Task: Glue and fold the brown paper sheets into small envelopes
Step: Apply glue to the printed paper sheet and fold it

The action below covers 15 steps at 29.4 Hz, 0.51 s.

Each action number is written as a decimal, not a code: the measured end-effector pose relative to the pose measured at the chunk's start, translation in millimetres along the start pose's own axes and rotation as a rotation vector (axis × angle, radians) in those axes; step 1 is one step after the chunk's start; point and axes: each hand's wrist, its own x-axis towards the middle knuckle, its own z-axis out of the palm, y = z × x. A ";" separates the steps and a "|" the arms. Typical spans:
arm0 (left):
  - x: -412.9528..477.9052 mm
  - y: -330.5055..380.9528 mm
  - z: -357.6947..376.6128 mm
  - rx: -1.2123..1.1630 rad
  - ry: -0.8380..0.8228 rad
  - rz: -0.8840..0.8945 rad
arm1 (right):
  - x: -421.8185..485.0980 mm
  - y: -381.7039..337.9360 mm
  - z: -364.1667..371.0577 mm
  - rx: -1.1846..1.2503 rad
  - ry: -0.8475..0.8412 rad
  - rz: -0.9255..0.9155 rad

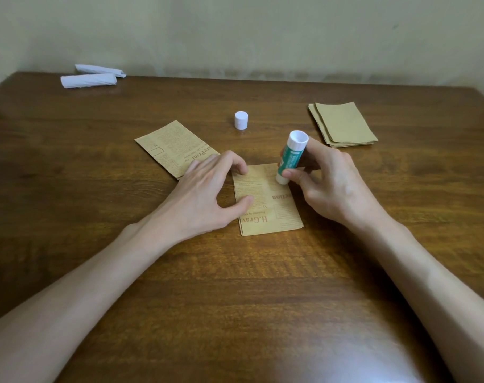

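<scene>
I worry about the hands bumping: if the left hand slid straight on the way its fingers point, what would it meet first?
Probably the glue stick, held tilted by the right hand just beyond the fingers of the left hand. Depth is unclear, so it might slip past behind it.

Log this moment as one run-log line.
step: gluing | right hand: grips glue stick, lower end on printed sheet | left hand: presses printed sheet down | cap: off, standing beyond | plain stack: far right, untouched
</scene>
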 end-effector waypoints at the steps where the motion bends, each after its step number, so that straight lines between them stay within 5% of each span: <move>1: -0.2 -0.1 0.1 0.001 -0.001 0.000 | 0.1 1.3 0.1 -0.002 0.005 -0.001; 9: 0.2 -0.8 -1.4 0.006 0.023 0.001 | -2.9 5.6 -5.4 0.466 0.237 0.007; 15: 4.3 -2.5 -2.9 0.015 0.029 -0.002 | 8.0 0.2 13.9 0.372 0.126 -0.091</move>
